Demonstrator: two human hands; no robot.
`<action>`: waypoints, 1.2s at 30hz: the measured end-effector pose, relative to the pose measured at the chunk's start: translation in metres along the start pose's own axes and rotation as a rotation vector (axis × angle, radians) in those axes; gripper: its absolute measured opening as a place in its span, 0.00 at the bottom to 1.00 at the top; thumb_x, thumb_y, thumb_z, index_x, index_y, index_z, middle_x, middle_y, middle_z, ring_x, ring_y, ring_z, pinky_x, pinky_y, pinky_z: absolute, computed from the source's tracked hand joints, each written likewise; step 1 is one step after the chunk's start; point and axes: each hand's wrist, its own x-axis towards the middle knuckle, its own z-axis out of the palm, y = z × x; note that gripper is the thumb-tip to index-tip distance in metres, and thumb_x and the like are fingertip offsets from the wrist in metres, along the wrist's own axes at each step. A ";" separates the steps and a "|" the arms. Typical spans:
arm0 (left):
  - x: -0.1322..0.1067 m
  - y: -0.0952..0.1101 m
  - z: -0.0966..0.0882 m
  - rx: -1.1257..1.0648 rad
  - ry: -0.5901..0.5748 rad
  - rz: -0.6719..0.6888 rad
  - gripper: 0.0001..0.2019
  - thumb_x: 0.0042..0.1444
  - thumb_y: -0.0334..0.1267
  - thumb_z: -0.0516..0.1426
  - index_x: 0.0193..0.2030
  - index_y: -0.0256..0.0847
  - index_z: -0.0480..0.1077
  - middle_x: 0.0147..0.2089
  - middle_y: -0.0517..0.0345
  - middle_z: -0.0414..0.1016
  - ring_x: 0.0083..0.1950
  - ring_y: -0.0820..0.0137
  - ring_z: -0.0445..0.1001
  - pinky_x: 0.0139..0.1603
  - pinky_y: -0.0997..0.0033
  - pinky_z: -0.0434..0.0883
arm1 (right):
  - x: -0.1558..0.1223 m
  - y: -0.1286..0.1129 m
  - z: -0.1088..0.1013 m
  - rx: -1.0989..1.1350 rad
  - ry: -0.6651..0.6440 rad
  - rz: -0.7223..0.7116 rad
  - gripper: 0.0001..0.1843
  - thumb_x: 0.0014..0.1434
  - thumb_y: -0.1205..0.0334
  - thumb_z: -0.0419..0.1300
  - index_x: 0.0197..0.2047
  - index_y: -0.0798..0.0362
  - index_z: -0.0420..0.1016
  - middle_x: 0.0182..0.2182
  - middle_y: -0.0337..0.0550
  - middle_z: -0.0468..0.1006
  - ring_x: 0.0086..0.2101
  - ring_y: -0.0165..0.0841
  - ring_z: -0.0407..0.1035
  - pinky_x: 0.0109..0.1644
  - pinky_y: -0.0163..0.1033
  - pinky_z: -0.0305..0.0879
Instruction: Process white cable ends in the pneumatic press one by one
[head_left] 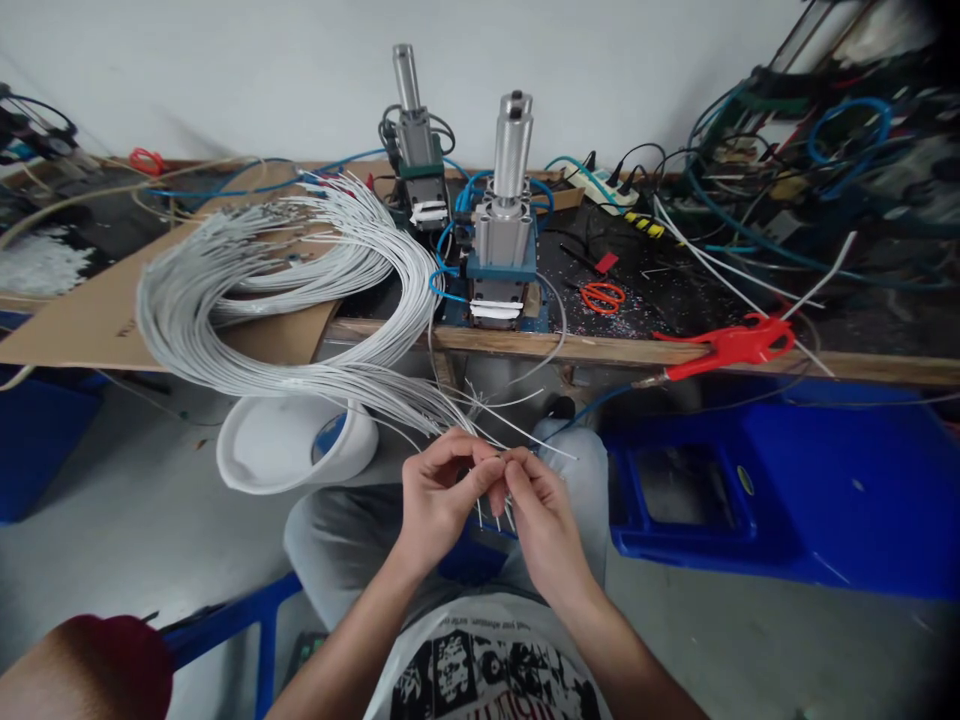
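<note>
Pale, plain wall (285,85) backs a dark-topped, wood-edged workbench (645,320), and the person sits before it with both bare hands raised over the lap. At the centre, the left hand (441,495) and the right hand (546,515) meet, thumbs and forefingers drawn together in close pinches, with almost no gap at the tips. They have hold of the long, thin white cables (255,378) near their ends; exactly which strand sits between the fingertips is too small to tell. Several loose cable ends poke out below the fingers, and others fan out just above them.

From the hands, the cables run up and left into a large looped bundle, resting on a flat brown cardboard sheet (82,310) and reaching past the bench edge. Below that loop stands a round white plastic bucket (259,455). Behind the hands, at the bench's front edge, is a silver cylindrical press on a blue base (504,230), with a similar silver-and-green press (420,150) farther back. To the right lie orange-handled scissors (602,297), then a red plastic air gun (739,345) at the edge, above a large blue plastic bin (862,490).
</note>
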 end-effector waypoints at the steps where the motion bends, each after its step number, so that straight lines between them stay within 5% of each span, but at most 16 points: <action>1: 0.000 0.000 0.000 -0.016 -0.007 -0.018 0.04 0.57 0.33 0.62 0.32 0.35 0.73 0.28 0.63 0.69 0.21 0.79 0.72 0.24 0.77 0.68 | -0.001 -0.001 0.001 0.000 0.002 0.001 0.16 0.67 0.52 0.56 0.32 0.54 0.68 0.21 0.33 0.65 0.24 0.24 0.58 0.32 0.34 0.53; 10: 0.008 0.014 -0.007 0.116 -0.025 -0.010 0.07 0.54 0.38 0.65 0.34 0.35 0.77 0.31 0.56 0.73 0.32 0.75 0.74 0.32 0.77 0.73 | -0.001 -0.008 0.006 -0.017 0.003 0.005 0.20 0.68 0.49 0.56 0.29 0.54 0.64 0.19 0.32 0.62 0.22 0.24 0.54 0.29 0.35 0.49; 31: 0.016 0.026 -0.009 0.342 -0.110 0.107 0.07 0.58 0.37 0.61 0.34 0.35 0.74 0.31 0.57 0.71 0.33 0.77 0.72 0.34 0.78 0.71 | 0.003 -0.012 0.006 -0.064 0.017 0.007 0.18 0.67 0.49 0.57 0.31 0.54 0.67 0.19 0.32 0.64 0.21 0.24 0.57 0.29 0.35 0.51; 36: 0.019 0.030 -0.017 0.390 -0.188 0.153 0.05 0.58 0.35 0.60 0.33 0.35 0.73 0.31 0.56 0.72 0.33 0.77 0.71 0.35 0.77 0.70 | 0.006 -0.017 -0.002 -0.038 -0.129 0.058 0.17 0.67 0.51 0.57 0.31 0.55 0.69 0.17 0.32 0.64 0.20 0.24 0.55 0.29 0.35 0.48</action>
